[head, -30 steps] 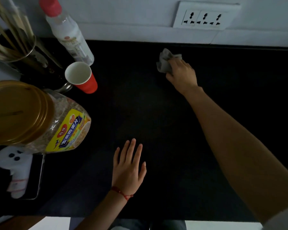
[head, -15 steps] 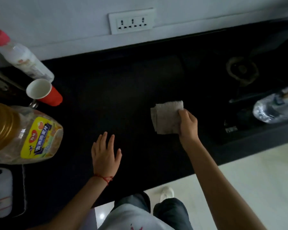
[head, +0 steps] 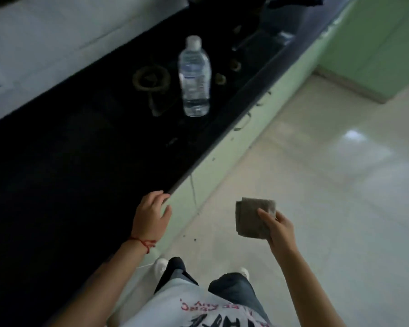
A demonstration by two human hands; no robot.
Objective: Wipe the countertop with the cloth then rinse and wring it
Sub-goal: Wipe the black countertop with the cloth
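Observation:
The grey folded cloth is off the counter, held in the air above the pale floor by my right hand, thumb on top of it. The black countertop runs diagonally from lower left to upper right. My left hand, with a red string at the wrist, rests with fingers spread at the counter's front edge and holds nothing.
A clear plastic water bottle stands on a black gas hob with a burner ring and knobs. A dark pan sits at the far end. Pale green cabinet fronts drop to a glossy tiled floor.
My right hand swept the cloth from the back of the counter to its front and lifted it off over the floor. My view swung right, and my left hand slid to the counter edge.

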